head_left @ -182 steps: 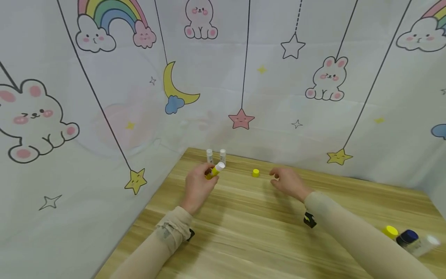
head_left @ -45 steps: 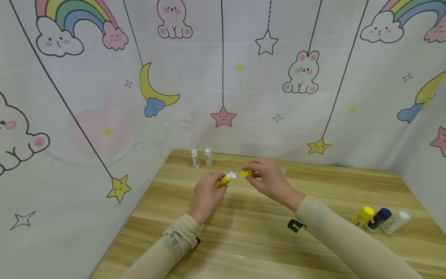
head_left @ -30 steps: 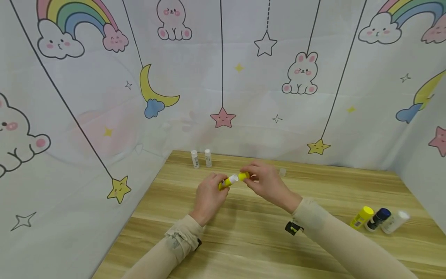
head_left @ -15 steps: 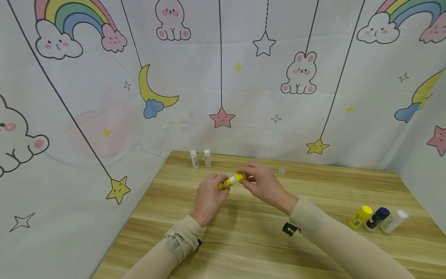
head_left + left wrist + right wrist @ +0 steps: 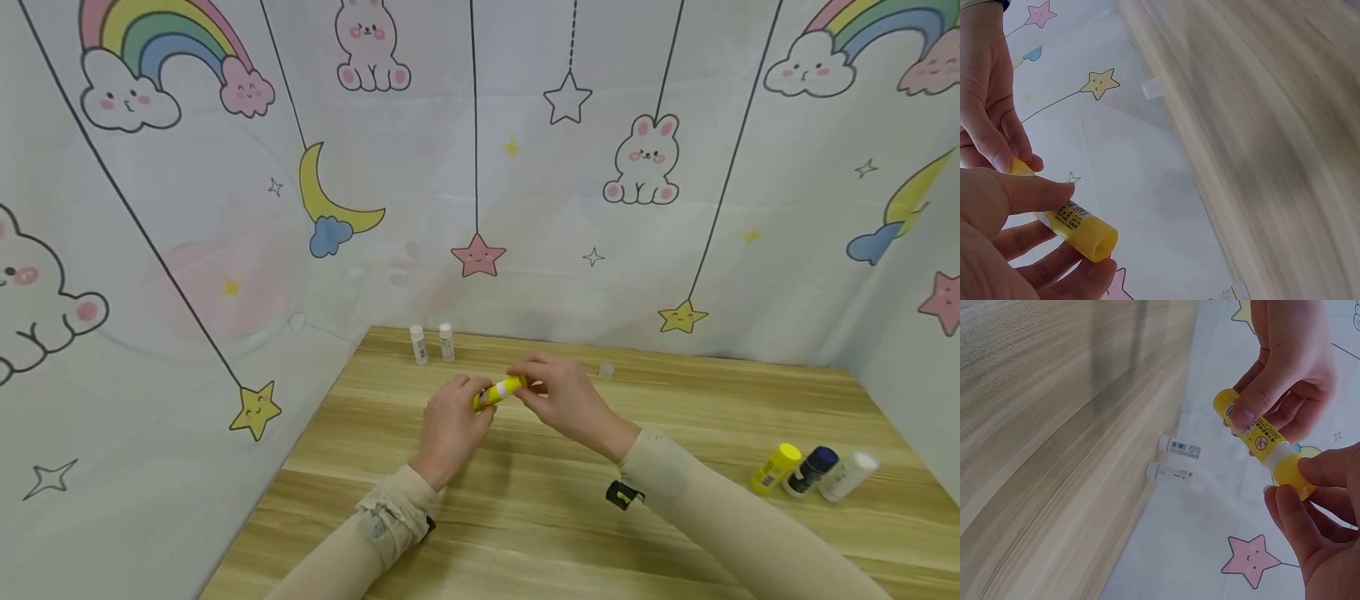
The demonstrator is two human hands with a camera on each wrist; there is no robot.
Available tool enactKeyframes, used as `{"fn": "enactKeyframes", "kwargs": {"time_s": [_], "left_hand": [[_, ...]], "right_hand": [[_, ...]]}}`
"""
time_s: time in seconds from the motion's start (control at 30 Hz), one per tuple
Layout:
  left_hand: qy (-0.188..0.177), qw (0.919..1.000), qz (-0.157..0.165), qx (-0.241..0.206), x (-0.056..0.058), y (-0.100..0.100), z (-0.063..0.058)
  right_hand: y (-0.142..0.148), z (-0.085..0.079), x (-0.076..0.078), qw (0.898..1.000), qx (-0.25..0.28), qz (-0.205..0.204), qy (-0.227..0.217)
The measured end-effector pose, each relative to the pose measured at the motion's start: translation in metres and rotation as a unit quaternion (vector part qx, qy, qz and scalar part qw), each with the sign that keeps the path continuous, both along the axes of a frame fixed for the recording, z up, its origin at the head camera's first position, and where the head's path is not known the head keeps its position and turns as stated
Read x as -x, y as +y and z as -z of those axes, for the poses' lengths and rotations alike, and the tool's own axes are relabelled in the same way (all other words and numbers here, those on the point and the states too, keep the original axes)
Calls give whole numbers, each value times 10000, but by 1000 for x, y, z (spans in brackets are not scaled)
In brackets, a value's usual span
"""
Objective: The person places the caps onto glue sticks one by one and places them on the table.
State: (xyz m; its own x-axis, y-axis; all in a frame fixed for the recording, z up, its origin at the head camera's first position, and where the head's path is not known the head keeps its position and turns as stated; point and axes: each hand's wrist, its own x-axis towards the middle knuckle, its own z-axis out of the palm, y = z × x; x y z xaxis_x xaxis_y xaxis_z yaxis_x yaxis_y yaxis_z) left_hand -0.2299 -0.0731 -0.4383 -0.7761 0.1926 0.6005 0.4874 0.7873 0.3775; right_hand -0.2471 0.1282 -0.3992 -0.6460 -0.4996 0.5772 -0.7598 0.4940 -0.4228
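Above the wooden table, my left hand grips a yellow glue stick by its body, between thumb and fingers. The stick slants up to the right, its hollow bottom end facing the left wrist camera. My right hand pinches the yellow cap with thumb and fingertips. The cap sits over the stick's end, and a white collar shows between cap and body. In the left wrist view, my right fingers hide most of the cap.
Two small white glue sticks stand at the back left of the table. A small translucent cap lies near the back edge. At right stand a yellow tube, a dark blue one and a white one. Patterned cloth hangs behind.
The yellow cap lay on the table at first. My right hand picked it up, moved it left to the glue stick's white end and set it over that end. My left hand kept its hold.
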Motion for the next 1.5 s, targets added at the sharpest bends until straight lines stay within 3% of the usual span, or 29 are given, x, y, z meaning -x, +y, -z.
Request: {"fn": "enactKeyframes", "kwargs": {"time_s": [0.93, 1.5], "left_hand": [[206, 9998, 27, 34, -5, 2, 1], [355, 9993, 18, 120, -4, 3, 3]], "right_hand": [[0, 3, -5, 9997, -121, 102, -161], [-1, 6, -6, 9999, -146, 88, -31]]}}
